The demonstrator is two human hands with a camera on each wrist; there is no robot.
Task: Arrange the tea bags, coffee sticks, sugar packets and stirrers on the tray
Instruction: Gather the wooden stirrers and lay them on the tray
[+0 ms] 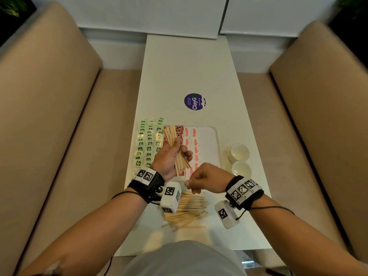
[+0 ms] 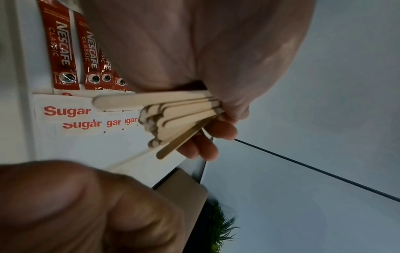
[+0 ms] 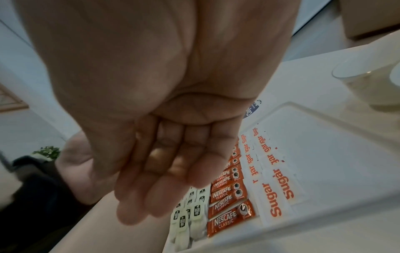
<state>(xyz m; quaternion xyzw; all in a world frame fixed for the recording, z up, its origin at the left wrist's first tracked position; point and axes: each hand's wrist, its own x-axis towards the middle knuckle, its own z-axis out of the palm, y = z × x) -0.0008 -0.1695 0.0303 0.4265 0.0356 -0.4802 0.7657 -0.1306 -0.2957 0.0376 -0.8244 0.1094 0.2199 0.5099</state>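
Our hands: left hand (image 1: 169, 156) raised, fingers curled around a bundle of stirrers (image 1: 176, 148); right hand (image 1: 207, 179) beside it, fingers loosely curled, holding nothing.

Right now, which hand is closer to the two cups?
The right hand. It hovers just left of the near one of the two cups, holding nothing. The left hand is farther left, over the tray, gripping a bundle of stirrers.

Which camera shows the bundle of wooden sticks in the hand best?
The left wrist view: the held stirrers fill it, fanned in the left hand. The head view shows them smaller; the right wrist view shows none.
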